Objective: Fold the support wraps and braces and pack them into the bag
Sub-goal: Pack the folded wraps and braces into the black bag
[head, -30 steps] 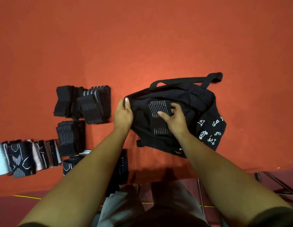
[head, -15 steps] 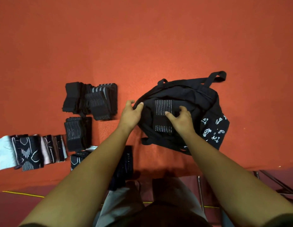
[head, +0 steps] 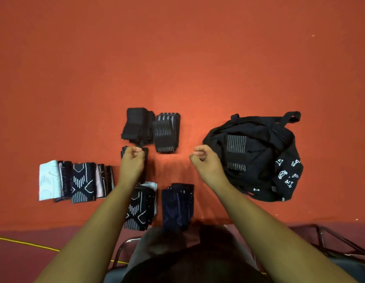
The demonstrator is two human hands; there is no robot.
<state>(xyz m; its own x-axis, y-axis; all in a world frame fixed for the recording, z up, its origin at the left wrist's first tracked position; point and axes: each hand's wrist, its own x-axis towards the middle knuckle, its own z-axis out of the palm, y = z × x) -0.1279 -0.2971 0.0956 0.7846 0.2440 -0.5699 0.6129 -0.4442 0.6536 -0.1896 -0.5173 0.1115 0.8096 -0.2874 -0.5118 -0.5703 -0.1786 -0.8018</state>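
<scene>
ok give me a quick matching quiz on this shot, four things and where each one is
1 bag
2 white wrap
3 left hand
4 right hand

a leftmost thing on the red surface
b over a black folded wrap
c curled, empty, just left of the bag
d furthest right, striped wrap on top

Pairs: 1-d, 2-a, 3-b, 4-c

The desk (head: 177, 58) is orange-red. The bag (head: 259, 180) is black, printed with small white vehicle outlines on one side. The folded wrap (head: 236, 144) on it is black with grey stripes, like the striped stack (head: 166, 132). The plain stack (head: 135, 124) is black. The row of braces (head: 83, 182) mixes white, pale pink and black with white line patterns. The nearest stack (head: 177, 205) is dark navy. The cord (head: 24, 243) is yellow.
</scene>
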